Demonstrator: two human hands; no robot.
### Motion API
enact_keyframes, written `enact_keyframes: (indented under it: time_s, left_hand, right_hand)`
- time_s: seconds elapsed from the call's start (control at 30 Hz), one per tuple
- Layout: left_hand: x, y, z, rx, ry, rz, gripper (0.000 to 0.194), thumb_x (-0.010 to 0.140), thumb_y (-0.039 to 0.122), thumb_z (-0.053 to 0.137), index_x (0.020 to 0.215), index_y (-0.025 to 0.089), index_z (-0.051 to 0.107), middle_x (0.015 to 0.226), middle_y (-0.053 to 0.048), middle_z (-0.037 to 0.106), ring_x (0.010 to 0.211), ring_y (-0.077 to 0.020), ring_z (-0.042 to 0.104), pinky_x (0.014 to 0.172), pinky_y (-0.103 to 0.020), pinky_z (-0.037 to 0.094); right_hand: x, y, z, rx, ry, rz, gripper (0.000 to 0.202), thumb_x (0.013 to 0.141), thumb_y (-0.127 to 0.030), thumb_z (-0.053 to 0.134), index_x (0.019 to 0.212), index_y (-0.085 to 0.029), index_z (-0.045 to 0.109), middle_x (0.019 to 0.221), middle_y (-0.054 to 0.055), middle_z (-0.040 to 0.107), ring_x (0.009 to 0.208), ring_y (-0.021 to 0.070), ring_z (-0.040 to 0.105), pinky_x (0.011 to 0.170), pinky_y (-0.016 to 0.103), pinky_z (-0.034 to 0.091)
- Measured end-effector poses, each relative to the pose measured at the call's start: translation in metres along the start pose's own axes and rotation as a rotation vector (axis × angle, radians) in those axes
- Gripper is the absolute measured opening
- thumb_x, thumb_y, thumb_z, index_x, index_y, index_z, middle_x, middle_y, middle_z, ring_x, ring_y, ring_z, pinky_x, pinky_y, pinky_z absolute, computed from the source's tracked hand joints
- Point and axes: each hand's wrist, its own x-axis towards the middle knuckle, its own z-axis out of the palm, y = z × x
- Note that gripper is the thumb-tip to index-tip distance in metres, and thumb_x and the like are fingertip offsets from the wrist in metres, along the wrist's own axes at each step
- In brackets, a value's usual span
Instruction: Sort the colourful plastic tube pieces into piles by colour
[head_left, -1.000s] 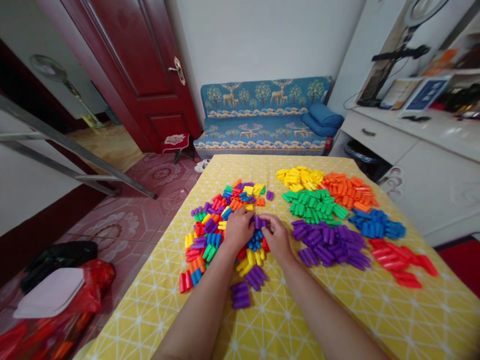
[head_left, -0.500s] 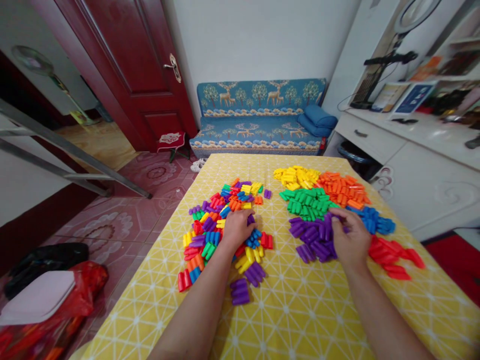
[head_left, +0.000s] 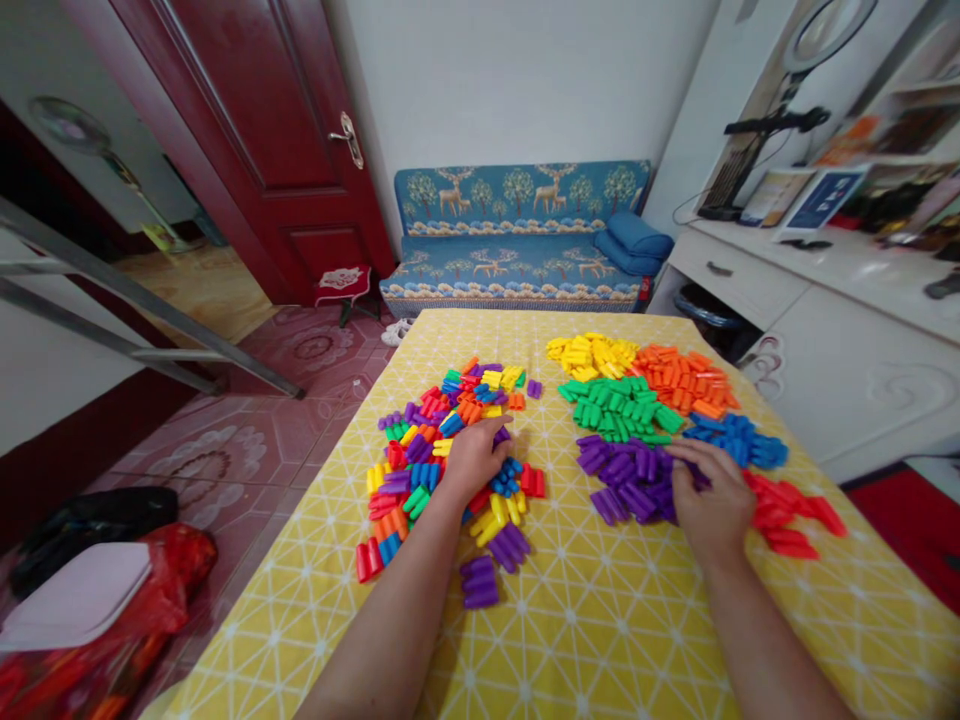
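Head view, the only feed available to me. The items under inspection were small, glossy plastic blocks shaped like joined tubes (head_left: 425, 476), lying on a yellow cloth patterned with white lines (head_left: 570, 625). A mixed-colour heap (head_left: 418, 449) lay left of centre in the frame. Right of centre I recorded single-colour piles: a yellow pile (head_left: 592, 355) farthest up, an orange pile (head_left: 686, 378) beside it, a green pile (head_left: 619, 405) below, then a purple pile (head_left: 622, 470), with a blue pile (head_left: 739, 440) and a red pile (head_left: 791, 510) towards the right edge.

My left hand (head_left: 472, 460) rested on the mixed-colour heap near the centre of the frame, fingers curled, with purple plastic showing at the fingertips; I could not tell whether it was gripped. My right hand (head_left: 712, 500) lay over the right end of the purple pile, thumb and fingers somewhat apart; purple showed between them, but I could not confirm a grasp.

I judged the blocks light, stiff and not readily broken. Their sheen suggested smooth walls, liable to slip under a pinch on the rounded tops. The sounder hold appeared to be thumb and fingertip against opposite outer tubes. A ridged purple plastic block (head_left: 480, 582), lower centre, lay apart and offered access from all sides.
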Motion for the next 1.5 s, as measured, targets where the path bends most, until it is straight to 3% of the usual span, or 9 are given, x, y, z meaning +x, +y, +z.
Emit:
enact_keyframes:
  time_s: [0.17, 0.33, 0.43, 0.53, 0.67, 0.8, 1.0, 1.33, 1.5]
  left_hand:
    - [-0.001, 0.001, -0.001, -0.061, 0.026, -0.003, 0.051, 0.077, 0.016, 0.06, 0.127, 0.024, 0.057, 0.119, -0.004, 0.067, 0.104, -0.0226, 0.064, 0.091, -0.033, 0.05]
    - [-0.002, 0.0, 0.0, -0.117, 0.025, 0.012, 0.057, 0.071, 0.009, 0.056, 0.125, 0.025, 0.059, 0.108, -0.003, 0.07, 0.093, -0.0203, 0.066, 0.084, -0.03, 0.053]
    - [-0.001, -0.004, 0.003, -0.173, 0.042, 0.044, 0.058, 0.069, 0.006, 0.056, 0.124, 0.023, 0.06, 0.111, -0.004, 0.069, 0.097, -0.0205, 0.065, 0.087, -0.031, 0.052]
    - [0.002, -0.007, 0.007, -0.245, 0.077, 0.062, 0.054, 0.072, 0.008, 0.059, 0.124, 0.021, 0.06, 0.112, -0.006, 0.069, 0.098, -0.0208, 0.064, 0.088, -0.032, 0.051]
    - [0.003, -0.008, 0.009, -0.361, 0.063, 0.035, 0.05, 0.078, 0.014, 0.063, 0.127, 0.02, 0.057, 0.08, -0.001, 0.069, 0.071, -0.0155, 0.063, 0.07, -0.026, 0.05]
    - [0.001, -0.005, 0.004, -0.381, 0.024, 0.072, 0.046, 0.079, 0.02, 0.065, 0.125, 0.019, 0.06, 0.073, 0.0, 0.067, 0.066, -0.0139, 0.061, 0.064, -0.023, 0.047]
    - [0.0, -0.003, 0.001, -0.457, -0.009, 0.099, 0.039, 0.081, 0.027, 0.066, 0.119, 0.019, 0.064, 0.074, -0.002, 0.07, 0.064, -0.014, 0.063, 0.063, -0.023, 0.047]
    - [-0.001, -0.002, -0.002, -0.433, -0.015, 0.078, 0.047, 0.076, 0.045, 0.071, 0.116, 0.02, 0.067, 0.096, -0.006, 0.074, 0.085, -0.0195, 0.068, 0.076, -0.026, 0.052]
    - [-0.002, 0.001, -0.005, -0.335, -0.043, 0.106, 0.041, 0.078, 0.04, 0.069, 0.113, 0.019, 0.068, 0.096, -0.006, 0.074, 0.081, -0.019, 0.067, 0.072, -0.026, 0.051]
  right_hand:
    - [-0.008, -0.013, 0.01, -0.022, -0.183, -0.193, 0.015, 0.079, -0.014, 0.06, 0.088, -0.022, 0.069, 0.089, 0.002, 0.071, 0.087, 0.0201, 0.066, 0.086, 0.039, 0.048]
    - [-0.004, -0.03, 0.011, -0.046, -0.147, -0.264, 0.016, 0.079, -0.012, 0.061, 0.088, -0.023, 0.068, 0.089, 0.001, 0.072, 0.086, 0.0198, 0.066, 0.094, 0.044, 0.042]
    - [-0.005, -0.051, 0.02, 0.021, -0.16, -0.254, 0.019, 0.08, -0.01, 0.06, 0.092, -0.023, 0.066, 0.092, 0.002, 0.071, 0.09, 0.02, 0.065, 0.097, 0.044, 0.042]
    - [-0.015, -0.08, 0.041, 0.194, -0.325, -0.217, 0.026, 0.084, -0.01, 0.055, 0.104, -0.024, 0.064, 0.103, 0.004, 0.068, 0.101, 0.0197, 0.062, 0.095, 0.039, 0.047]
    - [-0.034, -0.111, 0.078, 0.28, -0.579, -0.105, 0.048, 0.086, -0.013, 0.049, 0.133, -0.024, 0.049, 0.137, 0.01, 0.049, 0.125, 0.0219, 0.05, 0.101, 0.04, 0.047]
    - [-0.041, -0.118, 0.101, 0.259, -0.664, -0.027, 0.061, 0.084, -0.013, 0.048, 0.143, -0.022, 0.039, 0.148, 0.011, 0.037, 0.137, 0.0241, 0.038, 0.109, 0.044, 0.039]
    - [-0.039, -0.113, 0.107, 0.373, -0.678, 0.078, 0.056, 0.082, -0.015, 0.051, 0.137, -0.026, 0.046, 0.132, 0.007, 0.057, 0.121, 0.0234, 0.053, 0.103, 0.045, 0.044]
    - [-0.038, -0.118, 0.098, 0.526, -0.513, 0.184, 0.033, 0.084, -0.019, 0.053, 0.116, -0.022, 0.058, 0.118, 0.008, 0.063, 0.108, 0.0213, 0.059, 0.092, 0.039, 0.05]
    - [-0.038, -0.119, 0.095, 0.531, -0.427, 0.259, 0.03, 0.086, -0.024, 0.055, 0.115, -0.021, 0.056, 0.11, 0.008, 0.064, 0.094, 0.0187, 0.063, 0.077, 0.033, 0.054]
